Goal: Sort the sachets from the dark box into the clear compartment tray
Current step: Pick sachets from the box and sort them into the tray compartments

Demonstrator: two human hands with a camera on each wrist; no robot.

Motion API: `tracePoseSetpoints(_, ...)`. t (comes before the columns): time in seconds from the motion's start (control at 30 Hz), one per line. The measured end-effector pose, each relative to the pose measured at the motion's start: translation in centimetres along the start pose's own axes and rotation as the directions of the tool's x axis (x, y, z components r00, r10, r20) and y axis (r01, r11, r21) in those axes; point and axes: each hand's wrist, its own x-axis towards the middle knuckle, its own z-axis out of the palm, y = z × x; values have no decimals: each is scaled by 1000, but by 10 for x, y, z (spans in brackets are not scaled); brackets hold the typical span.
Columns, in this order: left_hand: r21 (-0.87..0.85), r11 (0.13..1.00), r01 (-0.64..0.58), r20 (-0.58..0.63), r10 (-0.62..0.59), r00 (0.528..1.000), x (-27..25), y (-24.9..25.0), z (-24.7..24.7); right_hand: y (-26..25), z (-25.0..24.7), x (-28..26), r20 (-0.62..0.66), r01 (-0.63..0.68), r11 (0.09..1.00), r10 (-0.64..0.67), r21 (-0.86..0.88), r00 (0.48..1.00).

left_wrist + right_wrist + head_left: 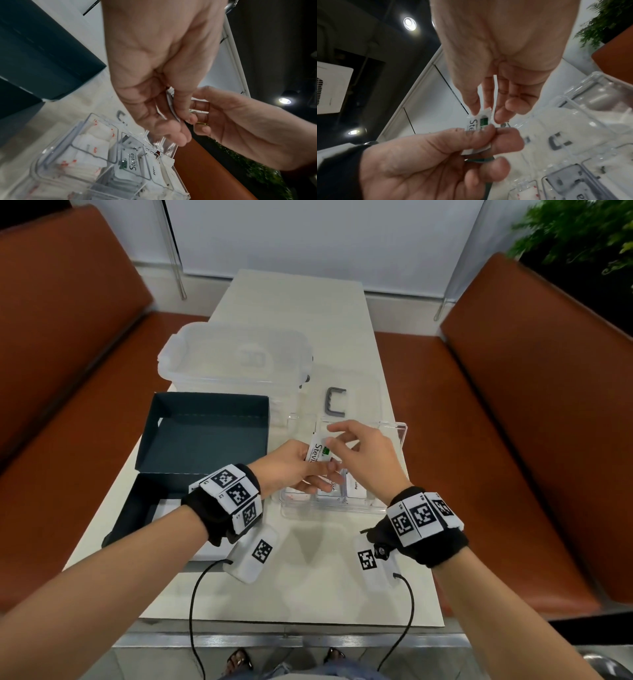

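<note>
Left hand [291, 465] pinching Stevia sachet [318, 450] by lower end, thumb over fingers; sachet standing between both hands, long axis running up and away from left hand toward right. Right hand [363, 453] closing on upper end, thumb and fingertips [475, 108] touching top corner, other fingers loosely spread. Tray [399, 436] lying directly beneath both hands; Stevia compartment [130, 165] under left fingers. Handover judged under way. Box [205, 436] lying left of left hand.

The sachet [317, 453] is showing white paper with a faint sheen. The compartment tray [397, 440] is gleaming as clear, glossy hard plastic. The dark box [202, 436] is looking like matt card. The desk [294, 299] is appearing smooth and pale, and the benches [534, 392] are showing smooth brown leather-like upholstery.
</note>
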Motion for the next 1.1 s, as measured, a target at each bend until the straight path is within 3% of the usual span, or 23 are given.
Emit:
tracePoseSetpoints(0.23, 121, 991, -51, -126, 66, 990, 7, 2, 0, 0, 2, 9, -11, -24, 999, 25, 47, 1000)
tracePoseSetpoints(0.43, 157, 982, -105, -302, 149, 942, 14, -1, -10, 4, -1, 14, -3, -51, 995, 52, 85, 999)
tracePoseSetpoints(0.63, -56, 987, -153, -351, 124, 928, 19, -3, -6, 7, 3, 10, -11, -148, 954, 156, 260, 988)
tracePoseSetpoints(0.8, 70, 992, -102, -337, 119, 934, 20, -11, -2, 11, 1, 11, -41, -174, 924, 199, 339, 979)
tracePoseSetpoints(0.93, 148, 987, -61, -356, 110, 928, 16, -16, -11, 22, -4, 15, -88, -213, 943, 242, 254, 966)
tracePoseSetpoints(1.1, 120, 992, -39, -403, 85, 911, 5, -16, -26, 41, 5, 13, 22, -313, 949, 312, 31, 950)
